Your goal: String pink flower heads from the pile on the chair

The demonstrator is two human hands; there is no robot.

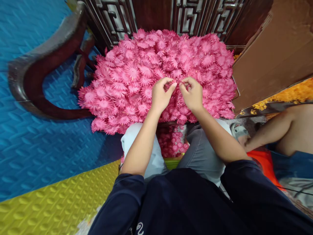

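A wide heap of pink artificial flower heads (pixel 133 72) with thin, pointed petals spreads out in front of me. Above its middle, my left hand (pixel 161 94) is closed in a pinch, thumb near the index finger. Facing it a short gap away, my right hand (pixel 193 95) pinches in the same way. Whatever lies between the fingertips is too small to tell from the pink behind it. Both forearms reach over my knees, and more pink flower heads (pixel 178 142) lie lower down between my legs.
A dark curved wooden armrest (pixel 26 76) stands left of the heap, and a carved wooden panel (pixel 153 14) behind it. At right are a brown board (pixel 274 55), orange flowers (pixel 290 93) and another person's bare limb (pixel 271 129). Blue mat (pixel 49 147) and yellow mat (pixel 61 195) cover the left floor.
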